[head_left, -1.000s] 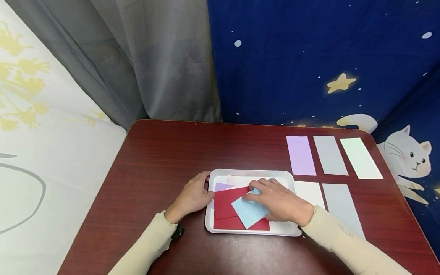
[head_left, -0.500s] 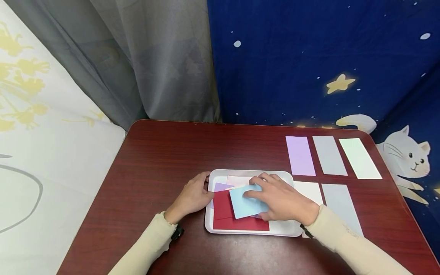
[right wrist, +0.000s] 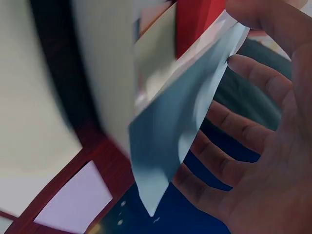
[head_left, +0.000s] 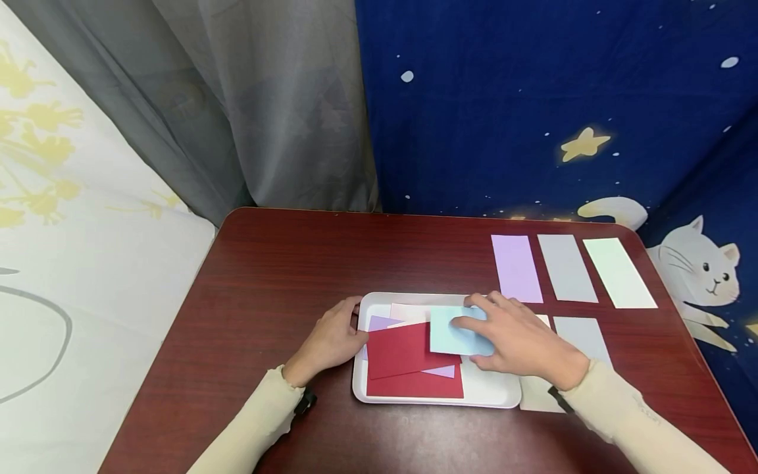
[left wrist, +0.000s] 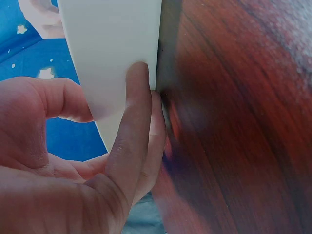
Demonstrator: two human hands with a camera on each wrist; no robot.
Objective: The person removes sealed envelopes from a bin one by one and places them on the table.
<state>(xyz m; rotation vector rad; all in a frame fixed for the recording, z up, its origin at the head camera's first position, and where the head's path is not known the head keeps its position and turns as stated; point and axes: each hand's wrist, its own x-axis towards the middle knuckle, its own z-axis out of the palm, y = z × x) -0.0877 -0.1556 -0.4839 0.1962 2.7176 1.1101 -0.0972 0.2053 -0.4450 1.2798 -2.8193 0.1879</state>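
Observation:
A white tray (head_left: pixel 491 392) lies on the table with paper pieces inside. At its left end my left hand (head_left: pixel 333 334) grips the wall; in the left wrist view the thumb is at one side of the tray (left wrist: pixel 109 39) and the fingers lie along the other. My right hand (head_left: pixel 518 336) pinches a light blue paper (head_left: pixel 453 332) above the tray's right half. The right wrist view shows this paper (right wrist: pixel 170 117) tilted, held by thumb and fingertips. Red paper (head_left: pixel 399 349) covers much of the tray's left half, with purple paper (head_left: pixel 441 372) peeking out and pale pink paper (head_left: pixel 408 311) behind.
On the table's right side lie a lilac sheet (head_left: pixel 517 270), a grey sheet (head_left: pixel 567 268) and a pale green sheet (head_left: pixel 620 273). Nearer are another grey sheet (head_left: pixel 583 336) and whitish paper (head_left: pixel 539 395), partly under the right arm. Curtains hang behind the table.
My right hand has lifted the light blue paper off the red paper and moved it right, turning it straighter. More red and a purple corner now show. The left hand stays at the tray.

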